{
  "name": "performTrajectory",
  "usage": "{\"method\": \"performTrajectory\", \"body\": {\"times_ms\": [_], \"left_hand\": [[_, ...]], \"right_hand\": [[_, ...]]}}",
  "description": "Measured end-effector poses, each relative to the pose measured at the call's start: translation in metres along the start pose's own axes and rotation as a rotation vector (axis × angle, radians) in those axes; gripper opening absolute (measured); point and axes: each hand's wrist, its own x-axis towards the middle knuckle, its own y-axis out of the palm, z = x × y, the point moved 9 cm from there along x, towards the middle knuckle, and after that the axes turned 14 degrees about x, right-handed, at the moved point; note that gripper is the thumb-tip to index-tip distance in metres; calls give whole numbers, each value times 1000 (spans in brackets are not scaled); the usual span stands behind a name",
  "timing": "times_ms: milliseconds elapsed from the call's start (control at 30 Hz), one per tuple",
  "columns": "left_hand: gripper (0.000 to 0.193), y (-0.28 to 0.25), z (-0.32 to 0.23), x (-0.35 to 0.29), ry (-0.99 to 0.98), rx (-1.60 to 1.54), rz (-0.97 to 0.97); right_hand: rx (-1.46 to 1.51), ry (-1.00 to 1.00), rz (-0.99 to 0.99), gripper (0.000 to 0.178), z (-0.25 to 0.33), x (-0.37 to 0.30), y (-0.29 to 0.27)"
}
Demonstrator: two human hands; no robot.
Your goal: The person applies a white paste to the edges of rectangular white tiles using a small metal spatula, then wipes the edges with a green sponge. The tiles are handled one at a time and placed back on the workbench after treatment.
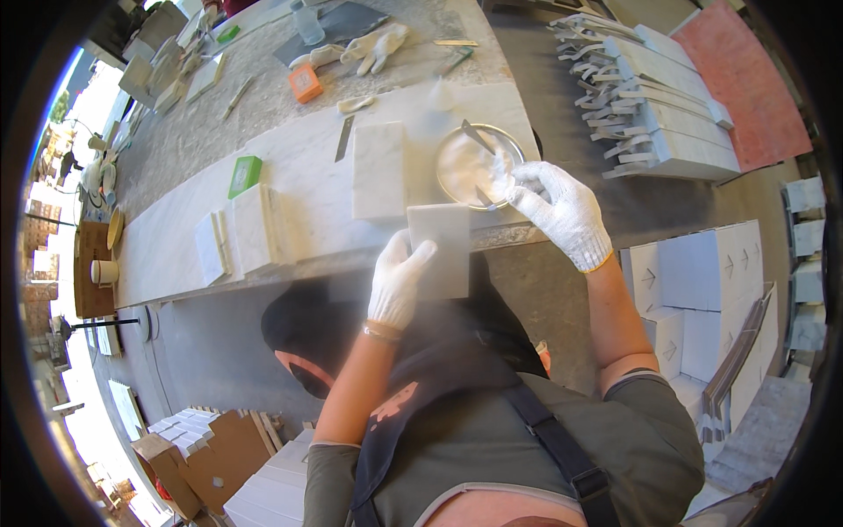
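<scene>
A pale stone tile point(450, 255) is upright at the table's near edge, gripped between the thumb and fingers of my gloved left hand point(399, 281). My right hand point(562, 211), also in a white knit glove, is at the right rim of a round metal pan point(442, 178). Its fingertips are pinched together; what is in them, if anything, I cannot make out. White paste or powder point(470, 162) fills the pan, and a putty knife point(477, 136) leans into it from the far side. Left of the pan lies a stack of white tiles point(378, 171).
More tiles point(256, 230) and a green box point(245, 176) sit leftward. A dark flat strip point(343, 139), an orange box point(306, 83), loose gloves point(376, 48) and a bottle point(307, 24) lie farther back. White cartons point(702, 272) stand right; strapped white packs point(676, 105) lie beyond.
</scene>
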Motion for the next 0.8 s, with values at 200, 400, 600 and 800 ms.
{"method": "performTrajectory", "body": {"times_ms": [200, 400, 600, 800], "left_hand": [[30, 2, 11, 4, -32, 11, -33], [37, 10, 8, 18, -58, 56, -14], [31, 22, 11, 33, -69, -22, -45], [31, 25, 16, 46, -68, -4, -45]], "right_hand": [[-340, 23, 216, 34, -19, -6, 45], [-528, 103, 231, 23, -56, 16, 40], [-35, 140, 54, 24, -64, 19, -6], [227, 315, 19, 21, -84, 20, -4]]}}
